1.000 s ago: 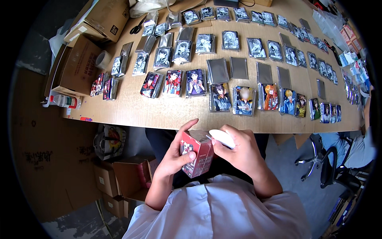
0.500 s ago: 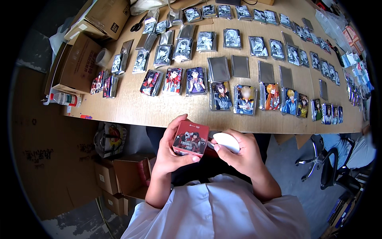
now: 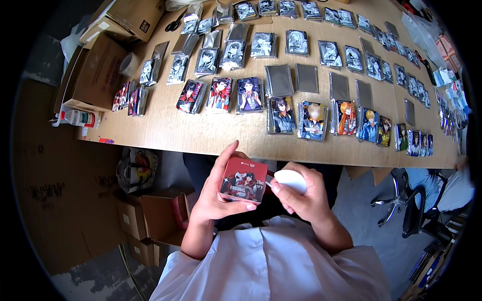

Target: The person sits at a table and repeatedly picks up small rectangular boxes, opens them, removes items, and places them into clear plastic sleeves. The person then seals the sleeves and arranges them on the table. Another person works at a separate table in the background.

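Note:
My left hand (image 3: 207,199) is wrapped round a small red box (image 3: 244,176) with a printed cartoon figure on its face, thumb along the lower edge. Just to its right, my right hand (image 3: 310,199) grips a white oval object (image 3: 290,181) between thumb and fingers. A thin narrow piece juts from that object toward the box's right side; whether it touches the box I cannot tell. Both hands are over my lap, in front of the table edge.
Rows of sleeved picture cards (image 3: 249,95) and stacks of grey sleeves (image 3: 278,80) cover the table (image 3: 165,133). Cardboard boxes (image 3: 95,75), a plastic bottle (image 3: 80,118) and scissors (image 3: 174,23) lie left. Open cartons (image 3: 163,215) stand on the floor; another person sits at right near a chair (image 3: 414,220).
The red box has tilted so its printed face turns more toward me, and it sits slightly lower and to the right. My right hand has shifted a little with the white object.

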A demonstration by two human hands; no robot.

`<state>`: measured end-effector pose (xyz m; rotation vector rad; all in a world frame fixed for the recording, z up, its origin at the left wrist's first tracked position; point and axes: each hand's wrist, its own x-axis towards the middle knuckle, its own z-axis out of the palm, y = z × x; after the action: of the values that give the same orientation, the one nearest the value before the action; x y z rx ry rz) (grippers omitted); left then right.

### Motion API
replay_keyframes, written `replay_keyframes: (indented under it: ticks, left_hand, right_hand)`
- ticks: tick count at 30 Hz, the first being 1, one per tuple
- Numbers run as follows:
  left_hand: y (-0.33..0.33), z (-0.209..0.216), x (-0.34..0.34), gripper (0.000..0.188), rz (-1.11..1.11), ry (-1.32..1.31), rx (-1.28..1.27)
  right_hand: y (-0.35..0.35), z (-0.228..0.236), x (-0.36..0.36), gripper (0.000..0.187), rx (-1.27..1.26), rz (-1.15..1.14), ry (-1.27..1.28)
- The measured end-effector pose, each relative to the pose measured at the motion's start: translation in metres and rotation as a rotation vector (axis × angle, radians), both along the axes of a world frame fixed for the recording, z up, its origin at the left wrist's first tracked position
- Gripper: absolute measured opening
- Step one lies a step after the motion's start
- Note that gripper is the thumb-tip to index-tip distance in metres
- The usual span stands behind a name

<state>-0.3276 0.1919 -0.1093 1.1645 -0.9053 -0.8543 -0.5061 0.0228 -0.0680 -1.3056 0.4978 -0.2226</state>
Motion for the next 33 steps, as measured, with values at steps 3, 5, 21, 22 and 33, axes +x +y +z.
replay_keyframes:
  ticks: [3, 5, 21, 22, 33]
  left_hand:
    - [0.002, 0.001, 0.005, 0.129, 0.093, -0.275, 0.035]
    - [-0.002, 0.004, 0.01, 0.127, 0.111, -0.362, 0.002]
    - [-0.005, 0.023, 0.022, 0.099, -0.036, -0.725, -0.019]
    - [-0.005, 0.022, 0.021, 0.1, -0.031, -0.694, 0.004]
    - [-0.001, -0.005, 0.005, 0.085, 0.058, 0.055, -0.152]
  right_hand:
    - [-0.012, 0.01, -0.001, 0.017, -0.285, -0.048, -0.04]
    - [-0.018, 0.019, 0.002, 0.017, -0.429, 0.004, -0.052]
    - [-0.015, 0.0, 0.014, 0.024, -0.33, 0.281, -0.053]
    - [-0.015, 0.001, 0.015, 0.024, -0.345, 0.282, -0.042]
    - [-0.024, 0.006, 0.0, 0.021, -0.227, 0.213, -0.035]
